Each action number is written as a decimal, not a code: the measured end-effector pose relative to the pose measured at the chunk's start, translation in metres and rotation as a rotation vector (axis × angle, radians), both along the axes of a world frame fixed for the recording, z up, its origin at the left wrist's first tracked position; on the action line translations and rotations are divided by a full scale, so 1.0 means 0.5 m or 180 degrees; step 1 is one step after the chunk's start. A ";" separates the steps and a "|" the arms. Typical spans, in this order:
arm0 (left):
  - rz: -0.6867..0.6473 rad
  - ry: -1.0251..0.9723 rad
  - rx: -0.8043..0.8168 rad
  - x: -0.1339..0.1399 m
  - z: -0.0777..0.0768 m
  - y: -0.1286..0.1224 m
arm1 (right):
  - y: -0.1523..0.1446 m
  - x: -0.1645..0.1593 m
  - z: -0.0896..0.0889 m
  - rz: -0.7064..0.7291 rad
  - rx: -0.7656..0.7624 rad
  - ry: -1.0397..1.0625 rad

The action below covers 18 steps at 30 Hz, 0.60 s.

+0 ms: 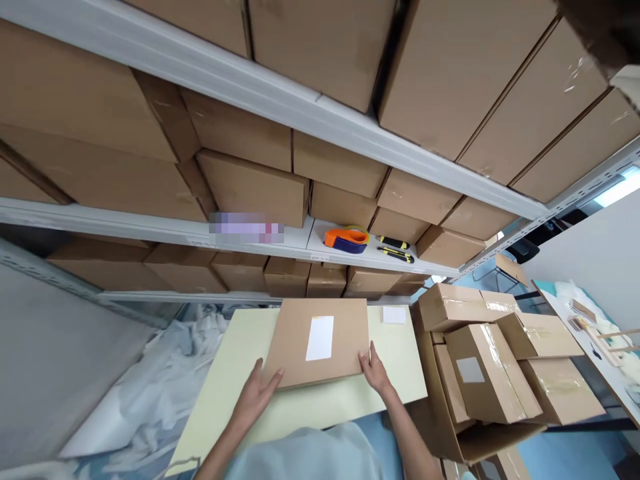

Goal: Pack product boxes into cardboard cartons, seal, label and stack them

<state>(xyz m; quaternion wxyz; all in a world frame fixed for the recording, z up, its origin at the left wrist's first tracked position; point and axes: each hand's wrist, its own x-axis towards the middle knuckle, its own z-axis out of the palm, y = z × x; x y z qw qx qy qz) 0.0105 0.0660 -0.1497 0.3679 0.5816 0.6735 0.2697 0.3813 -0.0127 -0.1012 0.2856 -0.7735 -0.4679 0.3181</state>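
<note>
A flat brown cardboard box with a blank-looking white label on top is between my hands, above a pale yellow tabletop. My left hand grips its near left corner, thumb along the near edge. At the right side, near the front corner, my right hand holds it with the thumb up; the fingers under the box are partly hidden. Whether the box rests on the table or is slightly lifted, I cannot tell. Beyond its right side lies a small white stack of paper or labels.
Metal shelves packed with cardboard boxes rise in front. An orange and blue tape dispenser and yellow-black utility knives lie on one shelf. Right, a large open carton holds several taped boxes. White crumpled sheeting lies left.
</note>
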 end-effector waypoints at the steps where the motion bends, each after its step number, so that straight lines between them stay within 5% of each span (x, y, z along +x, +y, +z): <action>1: 0.0123 -0.0044 0.0063 0.001 0.014 0.028 | 0.029 0.008 0.016 -0.0003 0.0026 -0.0223; 5: 0.0200 -0.0414 0.0846 0.062 0.128 0.184 | 0.207 0.045 0.150 0.0315 0.0796 -0.1169; 9: 0.0011 -0.0715 0.1590 0.197 0.292 0.335 | 0.425 0.048 0.333 0.0924 0.1595 -0.1938; 12: -0.0200 -0.0756 0.2039 0.298 0.393 0.404 | 0.556 0.011 0.435 0.1333 0.1791 -0.2265; 15: -0.0259 -0.0718 0.2065 0.361 0.444 0.429 | 0.637 -0.046 0.482 0.1553 0.1466 -0.2582; 18: -0.0208 -0.0740 0.2063 0.380 0.442 0.413 | 0.670 -0.094 0.486 0.1483 0.0983 -0.2885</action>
